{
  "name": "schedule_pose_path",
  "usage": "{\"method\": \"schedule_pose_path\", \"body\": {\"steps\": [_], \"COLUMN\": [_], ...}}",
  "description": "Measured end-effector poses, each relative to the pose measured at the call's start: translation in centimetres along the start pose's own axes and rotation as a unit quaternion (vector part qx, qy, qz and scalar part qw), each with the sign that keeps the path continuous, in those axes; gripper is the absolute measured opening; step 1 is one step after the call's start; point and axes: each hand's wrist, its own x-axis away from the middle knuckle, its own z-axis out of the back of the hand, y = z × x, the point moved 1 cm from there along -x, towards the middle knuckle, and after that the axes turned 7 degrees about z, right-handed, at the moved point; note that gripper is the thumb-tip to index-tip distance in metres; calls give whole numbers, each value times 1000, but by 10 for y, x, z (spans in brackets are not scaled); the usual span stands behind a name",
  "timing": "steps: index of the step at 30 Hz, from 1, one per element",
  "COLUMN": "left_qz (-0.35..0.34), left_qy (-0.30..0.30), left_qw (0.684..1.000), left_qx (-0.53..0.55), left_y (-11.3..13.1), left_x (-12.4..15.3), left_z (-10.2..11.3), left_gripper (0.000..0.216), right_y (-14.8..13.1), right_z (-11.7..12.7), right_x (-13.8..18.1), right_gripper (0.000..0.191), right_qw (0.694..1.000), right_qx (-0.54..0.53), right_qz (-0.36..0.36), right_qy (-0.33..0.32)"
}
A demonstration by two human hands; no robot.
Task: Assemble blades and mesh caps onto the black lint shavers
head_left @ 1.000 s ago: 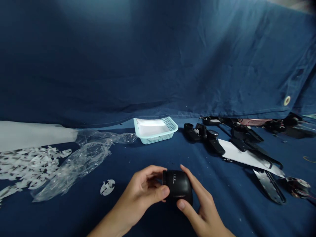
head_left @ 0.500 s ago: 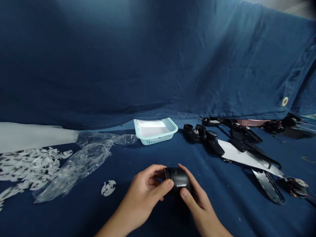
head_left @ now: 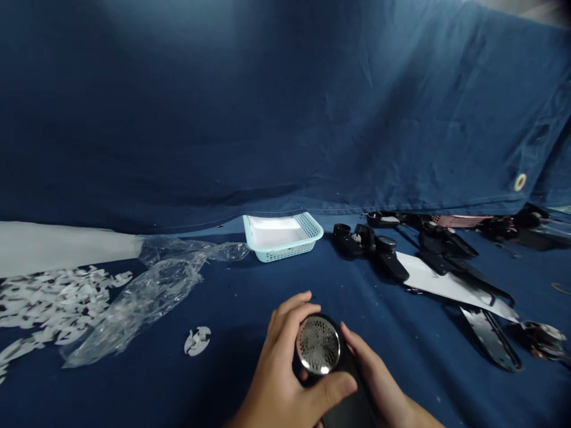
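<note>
A black fabric shaver (head_left: 318,345) with a round, perforated metal head faces up between my hands. My left hand (head_left: 285,362) curls around the head's left side, its thumb lying across the black body below the mesh. On the right side, my right hand (head_left: 379,377) grips the body, most of its fingers hidden behind it. One white bladed disc (head_left: 197,340) lies on the blue cloth to the left of my hands.
A light-blue basket (head_left: 285,252) lined with white paper stands ahead. Many white pieces (head_left: 57,300) and a clear plastic bag (head_left: 138,309) lie at left. At right are black shaver parts (head_left: 388,258), white paper (head_left: 428,279) and a pink basket (head_left: 459,221). A blue curtain (head_left: 267,107) hangs behind.
The shaver has been turned so its metal mesh head now faces up toward me. My left hand has moved right and wrapped around the head; my right hand has shifted slightly right and down.
</note>
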Motion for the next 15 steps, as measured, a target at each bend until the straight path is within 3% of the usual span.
{"method": "schedule_pose_path", "body": {"steps": [2, 5, 10, 15], "left_qz": [-20, -33, -46, -36], "left_qy": [-8, -21, -52, -78], "left_qw": [999, 996, 994, 994], "left_qx": [36, 86, 88, 63], "left_y": [-3, -5, -2, 5], "left_x": [1, -1, -4, -5], "left_z": [-2, -3, -1, 3], "left_gripper": [72, 73, 70, 64], "right_y": [2, -4, -24, -9], "right_z": [0, -9, -23, 9], "right_x": [-4, 0, 32, 22], "right_gripper": [38, 41, 34, 46], "right_qw": [998, 988, 977, 960], "right_qx": [19, 69, 139, 194], "right_qz": [56, 135, 153, 177], "right_qy": [-15, -24, -49, -98]}}
